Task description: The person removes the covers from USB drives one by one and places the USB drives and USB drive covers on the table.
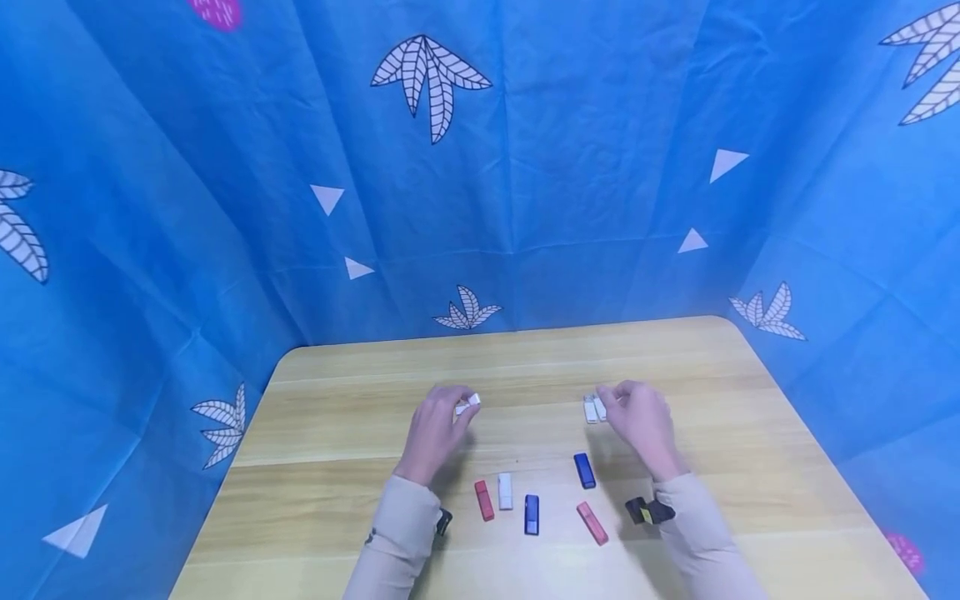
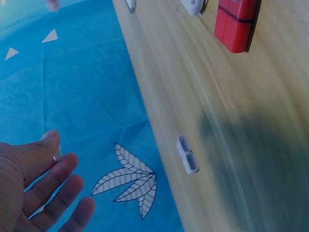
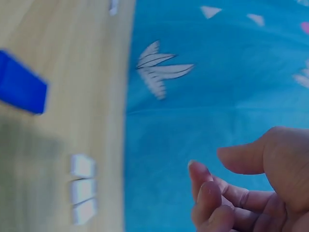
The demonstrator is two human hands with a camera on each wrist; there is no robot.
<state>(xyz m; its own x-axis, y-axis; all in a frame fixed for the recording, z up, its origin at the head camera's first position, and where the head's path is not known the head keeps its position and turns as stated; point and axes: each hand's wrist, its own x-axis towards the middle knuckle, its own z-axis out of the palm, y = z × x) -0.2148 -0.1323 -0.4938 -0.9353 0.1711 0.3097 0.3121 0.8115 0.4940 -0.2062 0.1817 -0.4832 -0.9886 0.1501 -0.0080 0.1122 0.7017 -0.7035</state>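
My left hand [image 1: 435, 422] pinches a small white stick [image 2: 58, 153] between thumb and fingertips, mostly hidden by them. Below it, two white sticks [image 2: 187, 154] lie end to end on the table in the left wrist view. My right hand [image 1: 641, 417] hovers beside a group of white sticks [image 1: 591, 409]. In the right wrist view three of these white sticks [image 3: 83, 188] lie side by side, and the right thumb and fingers stand apart with nothing between them. The sticks have a seam across, like capped USB flash drives.
Nearer me on the wooden table [image 1: 337, 500] lie a red stick [image 1: 484, 500], a white stick [image 1: 506, 492], a blue stick [image 1: 532, 515], another blue stick [image 1: 584, 471] and a slanted red stick [image 1: 592, 523]. A blue patterned curtain [image 1: 585, 167] hangs behind and at both sides.
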